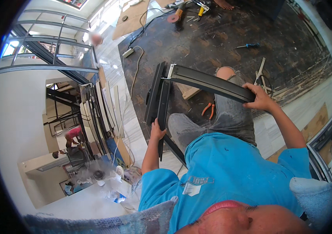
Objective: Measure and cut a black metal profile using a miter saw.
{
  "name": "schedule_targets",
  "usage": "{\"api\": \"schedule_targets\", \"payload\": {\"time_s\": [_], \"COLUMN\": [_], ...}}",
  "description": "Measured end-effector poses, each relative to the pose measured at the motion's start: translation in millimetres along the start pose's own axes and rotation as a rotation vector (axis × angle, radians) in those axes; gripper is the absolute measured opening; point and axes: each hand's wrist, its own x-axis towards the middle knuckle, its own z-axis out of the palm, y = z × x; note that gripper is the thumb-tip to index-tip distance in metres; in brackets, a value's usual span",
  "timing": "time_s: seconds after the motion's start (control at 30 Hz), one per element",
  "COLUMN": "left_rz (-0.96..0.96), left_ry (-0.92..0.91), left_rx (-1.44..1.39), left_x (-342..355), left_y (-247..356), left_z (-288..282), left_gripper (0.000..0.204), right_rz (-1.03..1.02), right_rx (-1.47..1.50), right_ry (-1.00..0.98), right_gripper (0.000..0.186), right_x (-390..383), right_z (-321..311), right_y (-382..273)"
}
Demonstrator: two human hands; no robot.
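Left hand: your left hand (157, 130) is closed around the upright bar of the black metal frame (208, 82), gripping it low down, just above your left knee.
Right hand: your right hand (260, 97) is closed over the far end of the frame's top bar, fingers curled over its upper edge.
Frame: the black metal frame is held up in front of you, its two bars meeting at a corner near the upper left; a small silver bracket (171, 70) sits right at that corner. The top bar runs across above your knees, the upright bar drops between your left hand and your leg.
Body: you are seated or crouched, in grey trousers torn at the knee and a blue shirt (228, 171).
Floor: a dark worn wooden board (228, 35) lies under the frame, with pale tiled floor beside it.
Pliers: orange-handled pliers (208, 109) lie on the board just beside your leg, below the top bar.
Screwdriver: a blue-handled screwdriver (249, 45) lies on the board well beyond the frame.
Cable: a pale cable (136, 70) runs along the board's left edge to a power strip (128, 52).
Other frames: more dark frames (95, 113) lean stacked to your left.
Other person: a person in a pink top (73, 132) bends down far off on the left, well apart from you.
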Motion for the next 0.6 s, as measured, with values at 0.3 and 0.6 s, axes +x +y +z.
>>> {"api": "schedule_targets", "payload": {"time_s": [0.3,0.6], "left_rz": [0.470,0.605], "left_ry": [0.310,0.287], "left_rx": [-0.812,-0.487], "left_x": [11.4,-0.4], "left_y": [237.6,249.4], "left_z": [-173.1,-189.7], "left_gripper": [0.024,0.022], "right_rz": [-0.076,-0.168], "right_rx": [-0.253,-0.249], "right_ry": [0.044,0.022], "right_gripper": [0.061,0.062], "right_x": [-3.4,0.2], "right_z": [4.1,3.8], "right_y": [1.9,9.0]}}
